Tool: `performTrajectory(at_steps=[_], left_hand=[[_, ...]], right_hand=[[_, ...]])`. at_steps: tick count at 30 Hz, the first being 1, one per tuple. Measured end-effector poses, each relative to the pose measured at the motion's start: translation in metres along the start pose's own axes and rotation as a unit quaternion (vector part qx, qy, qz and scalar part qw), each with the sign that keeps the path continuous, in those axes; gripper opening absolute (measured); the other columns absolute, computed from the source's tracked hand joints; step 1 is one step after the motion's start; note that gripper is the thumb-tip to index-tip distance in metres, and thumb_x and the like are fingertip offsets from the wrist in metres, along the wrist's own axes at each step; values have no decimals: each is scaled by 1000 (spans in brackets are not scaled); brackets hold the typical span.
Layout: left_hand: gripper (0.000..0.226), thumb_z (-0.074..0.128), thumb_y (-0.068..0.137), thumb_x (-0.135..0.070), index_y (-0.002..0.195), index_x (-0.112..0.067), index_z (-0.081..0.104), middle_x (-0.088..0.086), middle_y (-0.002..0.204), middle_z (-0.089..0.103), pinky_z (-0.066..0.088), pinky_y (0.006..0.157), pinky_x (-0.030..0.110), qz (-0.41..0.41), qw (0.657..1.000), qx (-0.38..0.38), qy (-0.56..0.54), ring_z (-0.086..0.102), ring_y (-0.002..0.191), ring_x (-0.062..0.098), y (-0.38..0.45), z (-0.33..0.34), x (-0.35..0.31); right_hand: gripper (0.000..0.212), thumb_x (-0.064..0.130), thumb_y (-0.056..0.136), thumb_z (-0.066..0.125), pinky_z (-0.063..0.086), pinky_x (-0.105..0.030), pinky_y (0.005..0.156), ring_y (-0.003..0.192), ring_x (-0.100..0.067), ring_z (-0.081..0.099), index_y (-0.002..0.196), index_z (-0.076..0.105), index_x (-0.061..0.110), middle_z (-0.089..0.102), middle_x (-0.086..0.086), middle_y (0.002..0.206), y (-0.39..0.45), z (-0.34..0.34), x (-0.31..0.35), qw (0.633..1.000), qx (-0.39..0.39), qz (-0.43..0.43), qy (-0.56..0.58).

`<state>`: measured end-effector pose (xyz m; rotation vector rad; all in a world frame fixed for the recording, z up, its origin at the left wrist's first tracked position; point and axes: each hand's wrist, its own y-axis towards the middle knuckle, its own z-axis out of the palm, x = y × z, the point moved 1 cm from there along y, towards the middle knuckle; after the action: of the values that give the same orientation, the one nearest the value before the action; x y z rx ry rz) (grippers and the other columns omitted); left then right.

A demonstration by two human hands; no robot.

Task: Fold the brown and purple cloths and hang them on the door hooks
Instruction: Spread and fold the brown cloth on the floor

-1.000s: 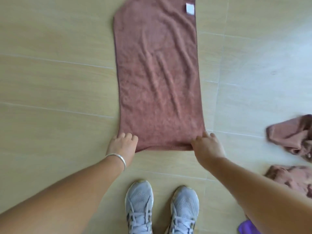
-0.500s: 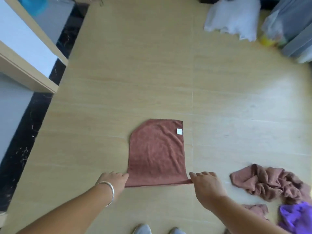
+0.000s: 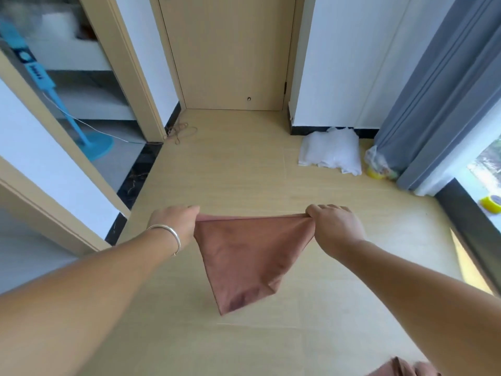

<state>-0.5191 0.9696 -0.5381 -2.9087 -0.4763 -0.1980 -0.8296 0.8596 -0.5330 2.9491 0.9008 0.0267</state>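
A folded brown cloth [image 3: 244,261] hangs in the air in front of me, stretched by its top edge and tapering to a point below. My left hand [image 3: 176,223], with a silver bangle on the wrist, pinches the cloth's top left corner. My right hand [image 3: 333,223] pinches the top right corner. A closed wooden door [image 3: 230,52] stands straight ahead at the far end of the floor; no hooks show on the visible part. A bit of another brown cloth [image 3: 401,369] lies on the floor at the bottom right edge. No purple cloth is in view.
A white bundle [image 3: 330,150] and a plastic bag [image 3: 379,164] lie by the far right wall beside a grey curtain [image 3: 444,85]. A blue fan stand [image 3: 92,142] and its cord sit in the doorway at left. A string [image 3: 181,131] lies near the door.
Both hands have lifted the brown cloth off the floor by its near corners, and it now hangs in the air. The view has risen from the floor to the door ahead.
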Motion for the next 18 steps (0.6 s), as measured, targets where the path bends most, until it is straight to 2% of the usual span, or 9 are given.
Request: performTrajectory(at_steps=[4,6,9,14,16,18], left_hand=[[37,41,84,-2,108,-29,49,-5,105,62,36,60,29,-12,999,-50,-3,60,85,22,-6,-26,7],[39,42,86,-4,114,-30,49,-7,110,61,37,62,29,-10,999,-46,-4,61,92,21,-18,-21,9],[46,42,85,-4,120,-32,48,-9,111,59,44,67,30,3,1000,-20,-14,60,96,19,-43,9,8],[62,39,81,1,133,-32,43,-7,124,55,48,86,32,15,997,66,-23,55,113,18,-97,94,-5],[61,41,82,2,133,-31,42,-7,122,54,48,84,32,29,995,99,-6,54,113,17,-118,135,-13],[59,43,81,1,131,-30,44,-6,119,54,46,78,31,44,990,131,11,53,112,17,-139,179,-22]], right_hand=[[28,4,77,48,35,-29,74,83,-22,60,96,59,22,66,5,83,-5,-29,-4,996,-92,-17,0],[29,1,72,53,38,-30,73,79,-24,60,92,61,21,66,3,79,-18,-23,-3,995,-94,-25,12],[29,-3,69,60,42,-32,71,74,-26,61,87,65,19,68,2,75,-51,7,1,996,-69,-24,48],[31,-5,65,70,44,-29,65,66,-22,63,82,67,22,68,5,67,-124,84,17,998,8,-19,59],[32,-4,61,74,42,-28,59,59,-20,61,76,66,22,66,6,62,-153,119,24,997,34,-15,67],[29,-2,64,73,41,-28,60,60,-20,60,77,66,22,66,5,62,-183,157,29,995,74,-6,74]])
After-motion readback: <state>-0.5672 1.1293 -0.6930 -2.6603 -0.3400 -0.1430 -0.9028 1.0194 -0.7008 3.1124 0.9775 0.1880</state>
